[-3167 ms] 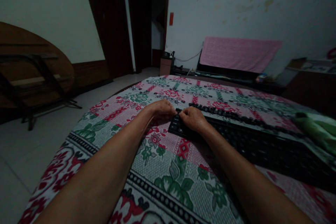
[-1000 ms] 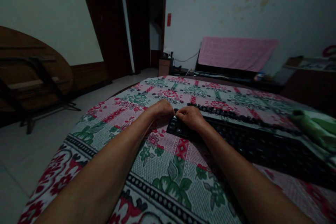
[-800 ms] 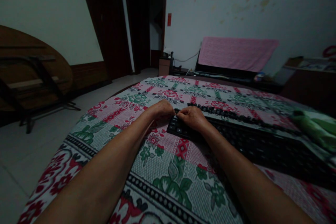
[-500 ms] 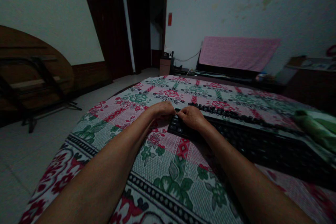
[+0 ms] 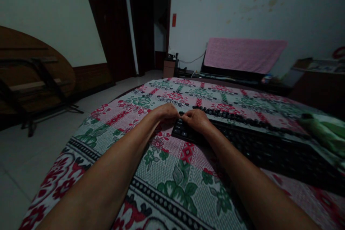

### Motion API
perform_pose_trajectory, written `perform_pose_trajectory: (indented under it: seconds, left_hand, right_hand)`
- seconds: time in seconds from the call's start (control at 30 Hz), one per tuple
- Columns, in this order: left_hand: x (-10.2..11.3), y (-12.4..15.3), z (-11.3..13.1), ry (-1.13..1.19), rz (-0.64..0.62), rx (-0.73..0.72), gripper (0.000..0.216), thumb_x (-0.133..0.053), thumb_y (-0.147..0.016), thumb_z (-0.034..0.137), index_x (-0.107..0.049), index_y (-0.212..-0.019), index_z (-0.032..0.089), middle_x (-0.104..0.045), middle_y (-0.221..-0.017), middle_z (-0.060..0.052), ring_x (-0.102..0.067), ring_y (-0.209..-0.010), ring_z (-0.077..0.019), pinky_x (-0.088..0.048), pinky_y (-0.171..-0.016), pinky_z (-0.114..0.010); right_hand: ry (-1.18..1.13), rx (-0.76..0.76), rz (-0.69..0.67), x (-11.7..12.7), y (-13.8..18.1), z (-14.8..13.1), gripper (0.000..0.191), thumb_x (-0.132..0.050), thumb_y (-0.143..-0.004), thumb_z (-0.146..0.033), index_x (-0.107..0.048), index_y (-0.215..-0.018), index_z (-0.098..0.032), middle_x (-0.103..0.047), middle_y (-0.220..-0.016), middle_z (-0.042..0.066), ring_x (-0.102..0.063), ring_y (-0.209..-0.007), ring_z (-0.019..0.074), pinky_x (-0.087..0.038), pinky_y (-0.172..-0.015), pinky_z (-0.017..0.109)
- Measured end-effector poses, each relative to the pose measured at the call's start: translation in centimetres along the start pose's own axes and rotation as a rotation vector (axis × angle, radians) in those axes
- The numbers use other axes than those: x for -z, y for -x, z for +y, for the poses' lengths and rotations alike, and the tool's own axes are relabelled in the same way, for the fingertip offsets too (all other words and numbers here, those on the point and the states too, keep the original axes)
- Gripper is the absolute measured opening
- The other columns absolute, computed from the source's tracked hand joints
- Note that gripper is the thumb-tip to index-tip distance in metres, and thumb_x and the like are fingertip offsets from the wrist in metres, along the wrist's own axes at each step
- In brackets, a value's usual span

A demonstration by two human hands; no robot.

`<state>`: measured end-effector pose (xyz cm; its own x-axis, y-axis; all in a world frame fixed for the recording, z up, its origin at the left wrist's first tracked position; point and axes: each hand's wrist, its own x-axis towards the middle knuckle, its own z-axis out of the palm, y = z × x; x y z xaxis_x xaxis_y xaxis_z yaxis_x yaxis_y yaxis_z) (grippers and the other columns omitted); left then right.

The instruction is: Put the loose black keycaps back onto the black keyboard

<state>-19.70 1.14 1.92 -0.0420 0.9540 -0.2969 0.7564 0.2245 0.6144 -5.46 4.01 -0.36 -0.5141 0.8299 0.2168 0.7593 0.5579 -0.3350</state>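
Note:
A black keyboard [image 5: 269, 151] lies on a table under a floral cloth [image 5: 172, 176]. Both of my hands meet at its far left corner. My left hand [image 5: 167, 111] is curled, knuckles up, with its fingers bent down against the keyboard's left end. Right beside it, almost touching, my right hand [image 5: 198, 119] is closed in a pinch over the top-left keys; what its fingertips hold is hidden. A row of loose black keycaps [image 5: 242, 116] lies on the cloth just beyond the keyboard.
A green cloth [image 5: 323, 133] lies at the table's right edge. Behind stand a low unit draped with a pink towel [image 5: 244, 54] and a small cabinet [image 5: 169, 67]. A folded round table [image 5: 32, 75] leans at the left beside a dark doorway [image 5: 145, 21].
Both hands stay at the keyboard's left corner with only slight shifts of the fingers. The view wobbles a little.

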Motion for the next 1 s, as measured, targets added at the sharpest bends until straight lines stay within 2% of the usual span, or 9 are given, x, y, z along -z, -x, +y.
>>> perform_pose_trajectory:
  seconds: [0.1, 0.23, 0.43, 0.67, 0.73, 0.87, 1.0]
  left_hand:
    - [-0.1, -0.2, -0.3, 0.09, -0.016, 0.028, 0.011, -0.052, -0.059, 0.023, -0.054, -0.061, 0.013, -0.048, -0.044, 0.002, -0.044, -0.041, -0.0086, -0.035, -0.043, -0.02]
    - [-0.3, -0.4, -0.6, 0.156, -0.006, 0.016, 0.01, -0.05, -0.061, 0.02, -0.056, -0.066, 0.013, -0.044, -0.04, 0.004, -0.041, -0.038, -0.0074, -0.034, -0.041, -0.019]
    - [-0.7, -0.5, -1.4, 0.222, -0.064, -0.084, 0.009, -0.048, -0.062, 0.015, -0.056, -0.066, 0.012, -0.041, -0.038, 0.005, -0.036, -0.033, -0.0054, -0.028, -0.037, -0.017]
    - [-1.0, -0.8, -1.5, 0.235, -0.015, -0.108, 0.008, -0.051, -0.062, 0.015, -0.055, -0.069, 0.013, -0.04, -0.036, 0.006, -0.035, -0.031, -0.0049, -0.026, -0.035, -0.016]
    - [-1.0, -0.8, -1.8, 0.266, -0.025, -0.119, 0.008, -0.052, -0.062, 0.016, -0.054, -0.069, 0.013, -0.041, -0.037, 0.006, -0.035, -0.031, -0.0044, -0.025, -0.034, -0.015]
    - [-0.9, -0.8, -2.7, 0.479, -0.065, -0.11, 0.008, -0.051, -0.067, 0.018, -0.054, -0.072, 0.013, -0.049, -0.045, 0.003, -0.043, -0.037, -0.0044, -0.03, -0.037, -0.014]
    - [-1.4, -1.2, -3.2, 0.587, -0.049, -0.079, 0.005, -0.049, -0.068, 0.017, -0.051, -0.07, 0.013, -0.05, -0.047, 0.003, -0.045, -0.038, -0.0045, -0.034, -0.04, -0.014]
  right_hand:
    - [-0.018, -0.017, 0.014, 0.0, -0.1, 0.1, 0.024, -0.048, -0.07, -0.034, -0.068, -0.073, -0.022, -0.065, -0.068, 0.002, -0.054, -0.06, 0.0116, -0.031, -0.051, 0.021]
    - [-0.008, -0.018, 0.023, -0.2, 0.3, -0.2, 0.025, -0.047, -0.071, -0.035, -0.068, -0.072, -0.022, -0.065, -0.067, 0.003, -0.054, -0.061, 0.0119, -0.031, -0.053, 0.021]
    - [0.07, -0.023, 0.154, -0.8, 1.1, -0.5, 0.026, -0.045, -0.072, -0.037, -0.067, -0.072, -0.021, -0.063, -0.079, 0.005, -0.053, -0.069, 0.0141, -0.031, -0.056, 0.023]
    - [-0.02, -0.012, 0.136, -1.0, 0.7, -0.3, 0.019, -0.05, -0.068, -0.034, -0.064, -0.066, -0.022, -0.063, -0.069, 0.001, -0.053, -0.065, 0.013, -0.031, -0.057, 0.022]
    - [-0.036, -0.012, 0.102, -0.7, 0.5, -0.2, 0.021, -0.048, -0.069, -0.034, -0.064, -0.065, -0.021, -0.063, -0.066, 0.001, -0.053, -0.062, 0.0127, -0.03, -0.055, 0.022]
    - [-0.153, 0.034, 0.072, 0.5, 0.5, 0.6, 0.033, -0.037, -0.076, -0.032, -0.063, -0.065, -0.017, -0.061, -0.061, 0.002, -0.052, -0.06, 0.0122, -0.031, -0.053, 0.02]
    - [-0.254, 0.097, 0.151, 2.3, 2.1, 2.0, 0.034, -0.031, -0.08, -0.029, -0.062, -0.071, -0.016, -0.061, -0.067, 0.001, -0.053, -0.065, 0.0118, -0.034, -0.058, 0.019]
